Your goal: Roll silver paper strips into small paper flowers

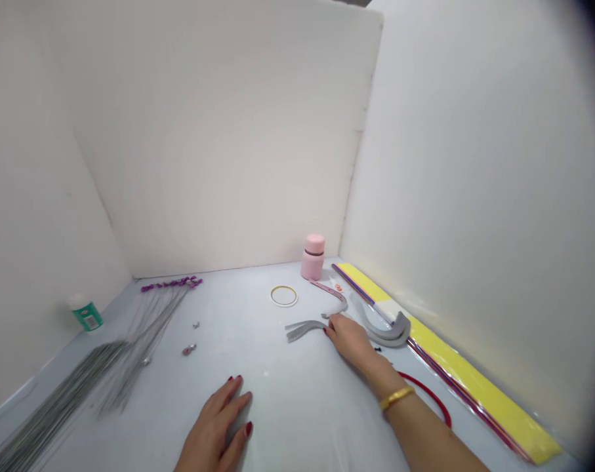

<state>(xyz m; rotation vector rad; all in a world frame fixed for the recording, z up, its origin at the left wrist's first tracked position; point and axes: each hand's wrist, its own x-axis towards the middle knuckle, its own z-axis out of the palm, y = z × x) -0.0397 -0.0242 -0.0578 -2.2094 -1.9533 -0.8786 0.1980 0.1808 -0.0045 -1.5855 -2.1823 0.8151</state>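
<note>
My left hand (218,426) lies on the white table near its front edge, fingers spread, holding nothing. Farther right, my right hand (346,337) has its fingers closed on a bunch of grey strips (304,330), whose loose ends fan out to the left on the table. Just behind that hand is a pink curved strip (330,288) with a grey end. Beside it on the right lies a curved grey band (388,334). A thin gold and white ring (284,296) rests behind the grey strips.
A pink bottle (313,257) stands at the back. Along the right wall lies a long yellow pack (454,357), with a red band (428,393) nearby. At left are wire stems (65,393), purple buds (172,284), small silvery pieces (189,350) and a green-white container (86,314).
</note>
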